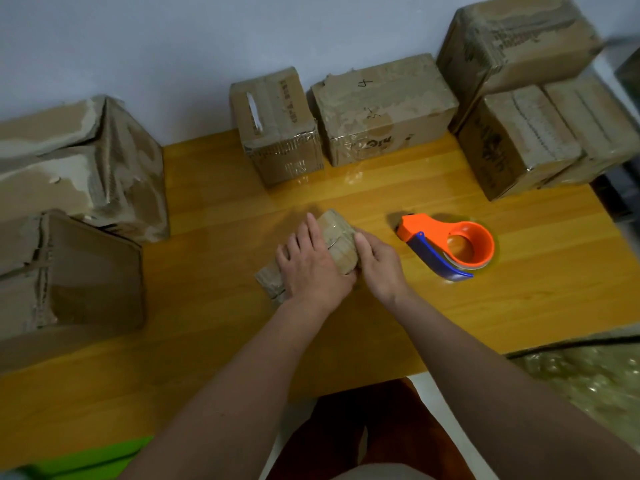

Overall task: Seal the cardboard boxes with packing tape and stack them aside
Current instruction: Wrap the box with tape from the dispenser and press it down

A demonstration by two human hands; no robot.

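Mid-table [381,306], both hands are smoothing tape onto a small box [337,237]: left hand [313,268] pressing flat, right hand [379,265] gripping its edge. Tape dispenser [450,249] is sitting beside; stacking looks next.

A small packing or dispatch corner, set up in a plain room, is suggested. A glossy yellow wooden surface [381,202] is pushed against a bare pale wall [173,36], and worn cardboard boxes [384,109] are crowded along its back and both sides, some stacked at the right [516,39], many patched with clear tape. An orange and blue tape dispenser [450,249] is laid on the surface. Bubble wrap [581,375] is seen at the lower right edge.
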